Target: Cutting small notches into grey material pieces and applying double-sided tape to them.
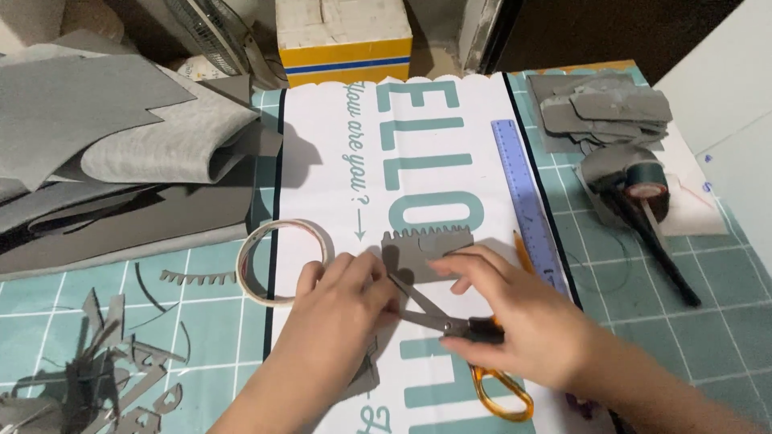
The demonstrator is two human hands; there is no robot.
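Note:
My left hand (342, 309) pinches the lower left edge of a small grey felt piece (426, 251) with a scalloped top, holding it over a white paper sheet (338, 161) with teal lettering. My right hand (519, 317) grips orange-handled scissors (450, 321); their blades are parted and reach up-left into the felt piece's lower edge. The orange handle loop (503, 394) sticks out below my right palm.
A tape roll (277, 261) lies left of my left hand. A purple ruler (527, 205) and a pencil (523, 251) lie to the right. Grey felt sheets (121, 153) are piled at left, scraps (104, 370) at lower left, cut pieces (603, 108) upper right, a yellow box (342, 40) behind.

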